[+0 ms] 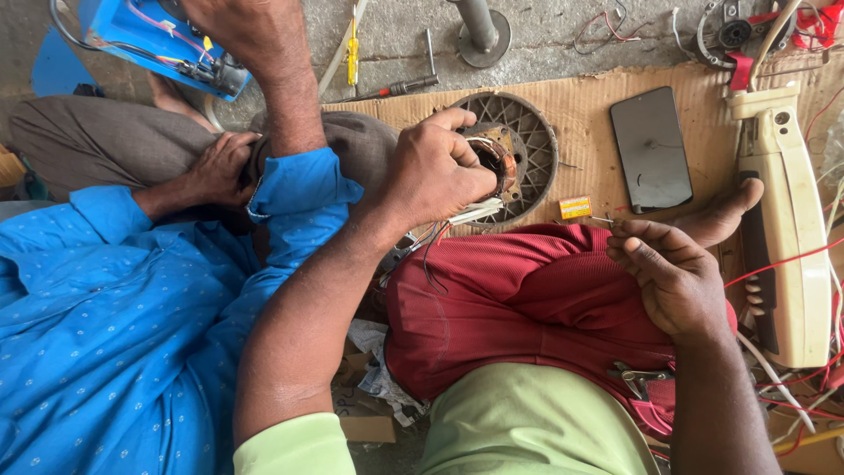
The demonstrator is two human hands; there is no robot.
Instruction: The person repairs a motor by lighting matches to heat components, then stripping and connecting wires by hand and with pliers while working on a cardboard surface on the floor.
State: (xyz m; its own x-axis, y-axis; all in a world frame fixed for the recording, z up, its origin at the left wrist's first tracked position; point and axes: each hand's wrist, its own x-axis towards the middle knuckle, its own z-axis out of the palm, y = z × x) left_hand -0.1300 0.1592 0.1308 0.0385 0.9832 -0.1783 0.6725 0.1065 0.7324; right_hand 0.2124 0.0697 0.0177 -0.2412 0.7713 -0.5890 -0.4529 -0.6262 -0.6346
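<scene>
The left hand [435, 171] is closed around the copper-wound motor coil [494, 163], fingers curled over its rim, thumb side pressing a bundle of white and coloured wire leads [457, 220] against the red-trousered knee [519, 290]. The right hand [673, 277] is pinched shut on a thin wire end [605, 220], held just right of the coil and above the same knee.

The coil sits on the hub of a dark spoked fan wheel [532, 149], which lies flat on a sheet of cardboard [589, 114] on the floor. As far as the view shows, the coil's round opening faces up toward the camera, so its axis stands upright from the wheel; the leads trail from it toward the person's body.

Judging from this, the fine wire in the right hand could slip or kink, since only the fingertips hold it. The leads trapped under the left hand could be tugged and torn from the winding if the coil shifts on the wheel. A second person's arm in a blue sleeve [299, 189] crosses just left of the coil, and a bump from it could knock the grip.

Right of the coil lie a small yellow box [575, 208], a dark phone [651, 149] and, farther out, a cream plastic housing [787, 229] with red wires [782, 262] around it. Beyond the wheel a screwdriver [400, 86] rests on the concrete.
</scene>
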